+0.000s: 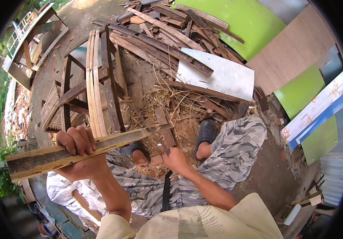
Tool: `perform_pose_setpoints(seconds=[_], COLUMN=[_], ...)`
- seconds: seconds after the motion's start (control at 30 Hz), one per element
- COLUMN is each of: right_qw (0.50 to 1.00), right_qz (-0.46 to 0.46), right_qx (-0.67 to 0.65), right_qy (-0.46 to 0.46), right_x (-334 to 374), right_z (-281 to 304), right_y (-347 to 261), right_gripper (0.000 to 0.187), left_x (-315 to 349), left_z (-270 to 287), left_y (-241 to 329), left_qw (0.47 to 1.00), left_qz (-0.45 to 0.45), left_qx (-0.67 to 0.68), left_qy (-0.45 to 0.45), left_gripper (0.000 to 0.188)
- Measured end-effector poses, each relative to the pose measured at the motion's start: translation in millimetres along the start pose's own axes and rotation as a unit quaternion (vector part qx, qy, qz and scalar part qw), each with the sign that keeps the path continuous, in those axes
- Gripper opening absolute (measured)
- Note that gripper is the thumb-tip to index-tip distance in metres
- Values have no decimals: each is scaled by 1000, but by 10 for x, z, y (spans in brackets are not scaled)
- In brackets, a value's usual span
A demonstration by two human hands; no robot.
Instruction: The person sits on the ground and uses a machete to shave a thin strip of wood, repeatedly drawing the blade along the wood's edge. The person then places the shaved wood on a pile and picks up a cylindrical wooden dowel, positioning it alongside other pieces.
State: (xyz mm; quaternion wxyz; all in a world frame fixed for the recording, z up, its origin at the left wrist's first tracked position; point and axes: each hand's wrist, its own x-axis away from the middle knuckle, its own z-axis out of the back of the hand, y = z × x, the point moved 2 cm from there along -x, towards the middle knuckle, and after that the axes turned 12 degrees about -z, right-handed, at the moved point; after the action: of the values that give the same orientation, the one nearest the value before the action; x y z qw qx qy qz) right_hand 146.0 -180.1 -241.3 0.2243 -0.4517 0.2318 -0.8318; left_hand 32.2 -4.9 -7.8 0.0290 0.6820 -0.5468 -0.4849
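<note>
Left hand, fingers wrapped around the plank above the left leg. Right hand, near the plank's narrow tip: fingers closed, apparently on a tool (blurred; kind uncertain). For control, brace the plank firmly. Beyond: wood pile.

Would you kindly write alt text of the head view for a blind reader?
A person's left hand grips a long, weathered yellow-brown wooden beam; the right hand is closed near the narrower end, what it holds unclear. Beyond the person's grey camouflage trousers lie brown, heaped wooden planks and a flat white panel.
</note>
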Motion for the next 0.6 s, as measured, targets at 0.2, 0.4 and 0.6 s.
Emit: perform_pose_setpoints(seconds=[0.2, 0.4, 0.6], right_qw=[998, 999, 996], right_qz=[61, 34, 16], right_qx=[10, -13, 87], right_qy=[-7, -10, 12], right_x=[546, -8, -43], right_z=[285, -89, -88], right_y=[-615, 96, 271], right_gripper=[30, 31, 28], left_x=[-56, -110, -140], left_z=[15, 121, 223], left_y=[-42, -7, -51], left_qw=[1000, 1000, 1000], left_qz=[0, 14, 1], left_qx=[-23, -16, -23], left_qy=[7, -3, -15], left_gripper=[53, 54, 54])
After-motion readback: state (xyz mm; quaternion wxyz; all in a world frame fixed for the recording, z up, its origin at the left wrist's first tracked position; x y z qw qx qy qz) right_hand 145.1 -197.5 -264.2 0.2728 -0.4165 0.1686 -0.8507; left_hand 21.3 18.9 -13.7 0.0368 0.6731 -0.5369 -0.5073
